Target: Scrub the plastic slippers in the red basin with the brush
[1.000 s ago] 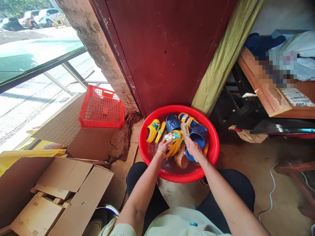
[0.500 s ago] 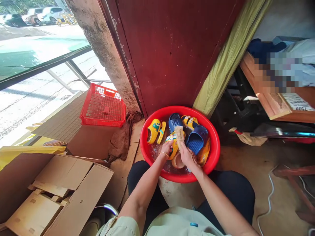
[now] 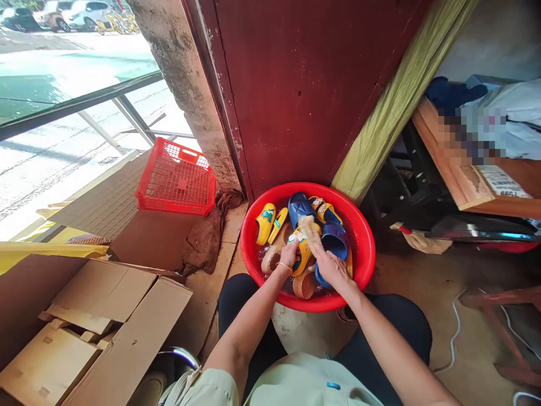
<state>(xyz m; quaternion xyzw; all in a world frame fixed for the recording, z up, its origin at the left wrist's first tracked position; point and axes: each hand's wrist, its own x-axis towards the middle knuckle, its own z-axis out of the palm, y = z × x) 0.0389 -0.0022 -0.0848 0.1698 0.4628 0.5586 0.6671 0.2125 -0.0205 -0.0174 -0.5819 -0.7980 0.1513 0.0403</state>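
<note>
Shifted into sight, a tan slipper (image 3: 271, 261) lies left of the yellow slipper (image 3: 301, 260) in the red basin (image 3: 367, 248). Fingers of the left hand (image 3: 289, 255) pinch the yellow one; the right hand (image 3: 332, 269) grips a scrubbing brush (image 3: 310, 231). Wet foam, probably: light, springy, slippery, best held by its side.

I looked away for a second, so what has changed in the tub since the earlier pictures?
The brush has moved left, onto the yellow slipper in the left hand. A tan slipper now shows left of that hand. Nothing was newly gripped or released: the right hand still holds the brush. The red tub stayed put.
</note>
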